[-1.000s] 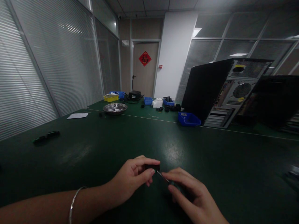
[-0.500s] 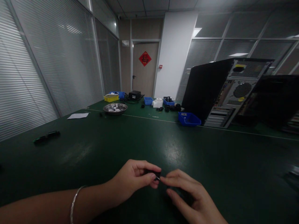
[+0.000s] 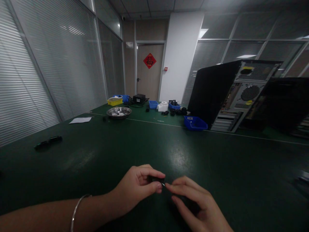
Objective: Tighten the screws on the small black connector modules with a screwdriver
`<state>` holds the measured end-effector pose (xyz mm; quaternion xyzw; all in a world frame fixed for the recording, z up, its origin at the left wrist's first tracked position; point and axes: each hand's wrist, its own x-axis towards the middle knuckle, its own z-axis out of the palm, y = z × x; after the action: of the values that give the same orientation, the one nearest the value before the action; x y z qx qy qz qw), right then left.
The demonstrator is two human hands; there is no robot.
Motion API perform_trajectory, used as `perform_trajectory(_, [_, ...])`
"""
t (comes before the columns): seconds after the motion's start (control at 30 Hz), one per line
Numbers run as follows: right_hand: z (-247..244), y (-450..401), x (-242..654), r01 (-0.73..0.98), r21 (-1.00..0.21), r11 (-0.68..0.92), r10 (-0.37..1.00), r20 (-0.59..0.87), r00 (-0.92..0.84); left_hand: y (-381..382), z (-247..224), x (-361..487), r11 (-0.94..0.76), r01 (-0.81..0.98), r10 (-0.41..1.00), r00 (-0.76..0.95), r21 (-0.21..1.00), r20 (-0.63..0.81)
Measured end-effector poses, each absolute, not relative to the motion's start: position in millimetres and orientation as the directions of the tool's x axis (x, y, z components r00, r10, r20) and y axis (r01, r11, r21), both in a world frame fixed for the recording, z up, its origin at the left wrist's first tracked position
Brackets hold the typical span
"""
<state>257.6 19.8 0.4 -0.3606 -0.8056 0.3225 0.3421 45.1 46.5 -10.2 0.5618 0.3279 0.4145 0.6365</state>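
Left hand (image 3: 138, 184): clamped on small dark part (image 3: 156, 179). Right hand (image 3: 196, 199): curled close by, grip unclear. Beyond: blue bin (image 3: 195, 123), steel bowl (image 3: 119, 113).

the chinese character "福" stands in dark strokes on a red diamond sign (image 3: 150, 61) on the closed wooden door (image 3: 151, 83) across the room from me. it is the only text i can read. a small red sign (image 3: 165, 69) on the white column (image 3: 181, 48), a pale label (image 3: 138, 100) on the black box (image 3: 142, 96) and a sheet of paper (image 3: 80, 120) on the green table (image 3: 135, 141) are too small or blurred to make out.
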Motion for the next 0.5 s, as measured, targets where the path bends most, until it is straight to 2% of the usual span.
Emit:
perform_trajectory(0.1, [-2.3, 19.8, 258.7, 0.358, -0.774, 0.523, 0.807, 0.313, -0.502, 47.3, -9.5, 45.0, 0.044, -0.149, 0.888, 0.459, 0.988, 0.030])
perform_trajectory(0.3, [-1.8, 20.0, 261.0, 0.343, -0.801, 0.490, 0.822, 0.296, -0.486, 48.9, 0.8, 42.1, 0.262, -0.144, 0.848, 0.506, 0.954, -0.156])
perform_trajectory(0.5, [0.9, 20.6, 257.6, 0.288, -0.823, 0.489, 0.811, 0.308, -0.497, 53.5, 0.6, 38.1, 0.292, -0.088, 0.798, 0.572, 0.952, -0.192])
